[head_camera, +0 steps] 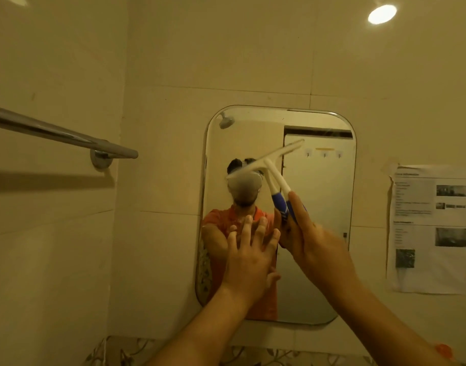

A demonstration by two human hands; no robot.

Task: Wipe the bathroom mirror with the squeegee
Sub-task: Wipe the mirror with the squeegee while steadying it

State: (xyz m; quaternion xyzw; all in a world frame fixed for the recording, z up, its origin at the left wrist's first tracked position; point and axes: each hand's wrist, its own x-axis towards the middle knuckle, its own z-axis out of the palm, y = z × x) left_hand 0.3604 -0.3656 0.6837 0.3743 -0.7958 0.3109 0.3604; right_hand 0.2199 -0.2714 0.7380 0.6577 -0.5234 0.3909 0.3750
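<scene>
Left grip [249, 256] is released, its fingers spread flat against the lower middle of the mirror [319, 273], probably bracing. Just right of it, the squeegee [268, 161] has its white blade tilted across the glass above centre, low end left and high end right, apparently touching. Right grip [309, 239] grasps its blue handle. Wiping looks under way, mid-stroke. No clear wiped boundary shows, so the share done cannot be told; the lower glass probably remains.
</scene>
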